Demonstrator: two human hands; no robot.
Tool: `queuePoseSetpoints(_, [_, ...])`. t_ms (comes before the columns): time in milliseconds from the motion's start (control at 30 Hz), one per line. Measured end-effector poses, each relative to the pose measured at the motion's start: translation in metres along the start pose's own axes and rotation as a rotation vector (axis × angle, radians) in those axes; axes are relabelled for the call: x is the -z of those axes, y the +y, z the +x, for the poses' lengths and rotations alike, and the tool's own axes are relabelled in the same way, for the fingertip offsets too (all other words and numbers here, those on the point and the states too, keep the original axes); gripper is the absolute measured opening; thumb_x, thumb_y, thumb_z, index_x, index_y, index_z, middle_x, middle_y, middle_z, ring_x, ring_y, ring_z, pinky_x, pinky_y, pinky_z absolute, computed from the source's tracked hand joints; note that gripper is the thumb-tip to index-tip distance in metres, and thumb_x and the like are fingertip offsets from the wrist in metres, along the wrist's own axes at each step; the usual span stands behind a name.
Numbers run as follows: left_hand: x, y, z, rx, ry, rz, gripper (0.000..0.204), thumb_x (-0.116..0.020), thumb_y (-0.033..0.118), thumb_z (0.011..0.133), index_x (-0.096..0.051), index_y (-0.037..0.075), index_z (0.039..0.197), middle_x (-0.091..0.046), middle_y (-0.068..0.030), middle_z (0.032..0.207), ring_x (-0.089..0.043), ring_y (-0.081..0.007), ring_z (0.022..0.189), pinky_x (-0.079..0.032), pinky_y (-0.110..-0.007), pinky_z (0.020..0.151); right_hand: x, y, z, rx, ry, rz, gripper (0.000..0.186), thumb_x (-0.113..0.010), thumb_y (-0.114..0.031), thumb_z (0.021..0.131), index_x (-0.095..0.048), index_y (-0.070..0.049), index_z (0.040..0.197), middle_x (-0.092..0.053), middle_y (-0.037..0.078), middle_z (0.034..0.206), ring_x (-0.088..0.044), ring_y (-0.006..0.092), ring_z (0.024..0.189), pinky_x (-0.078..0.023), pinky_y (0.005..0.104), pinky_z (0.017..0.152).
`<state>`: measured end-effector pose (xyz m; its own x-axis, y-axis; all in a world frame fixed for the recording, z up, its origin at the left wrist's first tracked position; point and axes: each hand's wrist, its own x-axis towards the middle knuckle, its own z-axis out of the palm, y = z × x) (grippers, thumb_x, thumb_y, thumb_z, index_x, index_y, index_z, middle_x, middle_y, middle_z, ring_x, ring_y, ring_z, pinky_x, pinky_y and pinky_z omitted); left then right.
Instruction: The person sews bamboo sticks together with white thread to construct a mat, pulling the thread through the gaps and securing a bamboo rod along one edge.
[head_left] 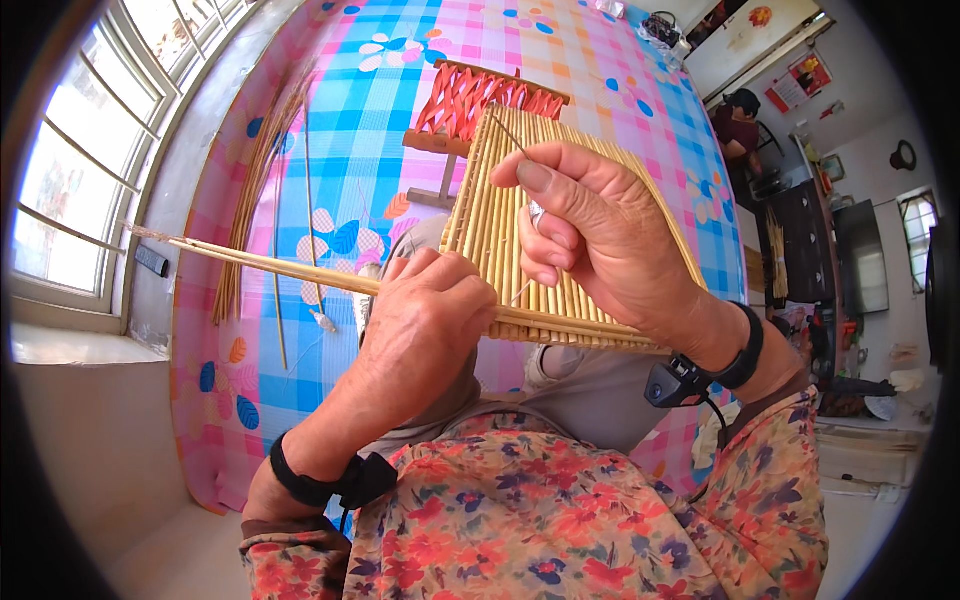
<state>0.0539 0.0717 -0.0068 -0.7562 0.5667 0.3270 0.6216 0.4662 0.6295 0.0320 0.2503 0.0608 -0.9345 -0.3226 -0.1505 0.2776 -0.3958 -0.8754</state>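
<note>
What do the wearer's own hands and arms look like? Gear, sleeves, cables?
Left hand and right hand: no gloves; silvery band on a right finger. Each wrist: black strap, boxy black module, dark cable. Floral sleeves: red, orange and dark purple on tan, brown cuffs.

A bed's checked, flowered sheet (340, 105)
A red-strapped stool (450, 108) rests on it; long thin stalks (248, 205) lie left of the stool, a dark bag (661, 30) beyond it.
</note>
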Motion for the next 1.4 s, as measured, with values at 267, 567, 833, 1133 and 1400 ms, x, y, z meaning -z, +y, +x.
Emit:
queuePoseSetpoints(267, [0.006,0.0,0.004,0.032,-0.066,-0.004,0.005,-0.062,0.004,0.075,-0.058,0.005,0.077,-0.054,-0.0058,0.081,-0.05,-0.0265,0.083,-0.038,-0.037,0.077,-0.017,-0.039,0.0,0.147,0.024,-0.315,0.026,-0.05,-0.023,0.095,-0.055,0.002,0.104,-0.029,-0.007,0.055,-0.029,0.0024,0.046,-0.024,0.017,0.04])
queuePoseSetpoints(567, [-0.002,0.003,0.004,0.031,-0.086,0.019,0.005,-0.062,0.005,0.075,-0.058,0.004,0.078,-0.054,-0.0074,0.082,-0.05,-0.0276,0.084,-0.038,-0.037,0.077,-0.014,-0.033,-0.021,0.257,0.073,-0.418,0.026,-0.048,-0.022,0.097,-0.056,0.002,0.103,-0.032,-0.004,0.054,-0.037,0.0042,0.047,-0.028,0.0172,0.041])
queuePoseSetpoints(833, [-0.009,-0.011,-0.001,-0.023,0.008,0.029,0.009,-0.064,0.006,0.076,-0.061,0.005,0.085,-0.056,-0.0067,0.085,-0.052,-0.0267,0.085,-0.038,-0.037,0.076,0.016,-0.073,-0.115,0.514,0.276,-1.214,0.017,-0.046,-0.006,0.092,-0.059,0.003,0.088,-0.057,0.008,0.065,-0.06,0.015,0.058,-0.045,0.0208,0.05])
queuePoseSetpoints(1133, [-0.016,-0.016,0.006,-0.078,0.04,0.013,0.019,-0.062,0.006,0.074,-0.061,0.004,0.093,-0.055,-0.0101,0.085,-0.051,-0.0298,0.084,-0.038,-0.041,0.078,0.025,-0.103,-0.254,0.458,0.066,-0.874,0.018,-0.05,-0.006,0.089,-0.054,-0.001,0.072,-0.059,0.016,0.075,-0.056,0.0227,0.041,-0.045,0.0245,0.036])
queuePoseSetpoints(1400, [-0.013,-0.009,0.009,-0.387,-0.005,0.049,0.016,-0.062,0.002,0.068,-0.064,0.008,0.083,-0.057,-0.0089,0.104,-0.054,-0.0279,0.104,-0.036,-0.044,0.094,0.006,-0.174,-0.296,0.27,0.724,-1.57,0.021,-0.04,-0.012,0.096,-0.059,-0.003,0.093,-0.061,0.011,0.092,-0.06,0.0187,0.091,-0.048,0.0279,0.081])
